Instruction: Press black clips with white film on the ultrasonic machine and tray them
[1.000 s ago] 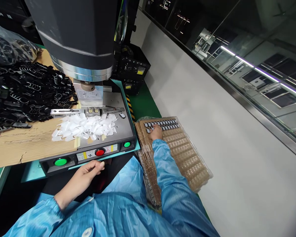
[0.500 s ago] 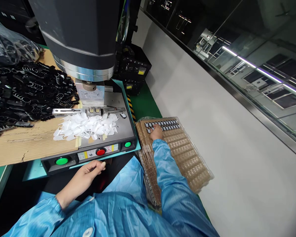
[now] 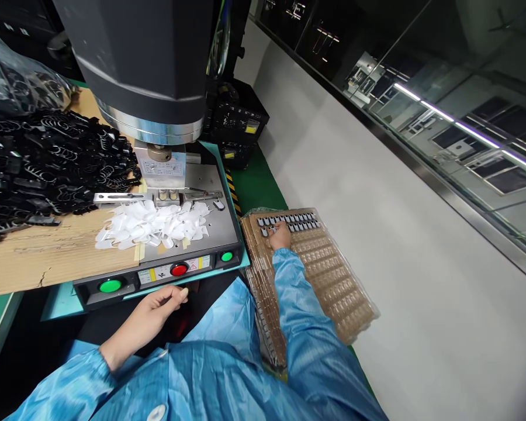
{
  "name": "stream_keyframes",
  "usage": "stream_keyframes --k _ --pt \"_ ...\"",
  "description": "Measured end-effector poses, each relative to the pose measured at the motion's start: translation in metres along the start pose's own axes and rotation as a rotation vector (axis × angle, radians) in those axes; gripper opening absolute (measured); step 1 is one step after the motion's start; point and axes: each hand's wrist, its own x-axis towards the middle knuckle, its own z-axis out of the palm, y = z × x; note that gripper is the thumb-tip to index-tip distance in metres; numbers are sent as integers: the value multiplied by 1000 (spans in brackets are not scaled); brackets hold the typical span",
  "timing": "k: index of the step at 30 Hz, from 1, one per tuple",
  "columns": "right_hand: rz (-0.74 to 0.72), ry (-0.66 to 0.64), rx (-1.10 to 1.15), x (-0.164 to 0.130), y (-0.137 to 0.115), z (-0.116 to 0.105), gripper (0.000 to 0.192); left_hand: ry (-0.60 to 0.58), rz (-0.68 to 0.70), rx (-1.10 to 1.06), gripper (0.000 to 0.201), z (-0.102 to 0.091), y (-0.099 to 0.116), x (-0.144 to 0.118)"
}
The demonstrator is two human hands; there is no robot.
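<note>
Right hand (image 3: pixel 281 237) hides its fingertips on the tray (image 3: pixel 333 275), grip unclear; left hand (image 3: pixel 151 318) loosely curled.

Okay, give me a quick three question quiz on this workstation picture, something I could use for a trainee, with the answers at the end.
1. True or false: the right hand rests on the brown tray beside the small dark parts at its far end.
2. Multiple choice: the white plastic pieces lie A) on the tray, B) on the machine's metal plate in front of the press head, C) among the black parts.
3. Which colour is the button between the two green ones, just above the left hand?

Key: 1 true. 2 B. 3 red.
</note>
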Motion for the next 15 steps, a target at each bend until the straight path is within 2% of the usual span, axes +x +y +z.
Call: stream_keyframes --k 15 --pt "-26 -59 -92 -2 -16 -7 22 12 -2 -44 52 2 6 -2"
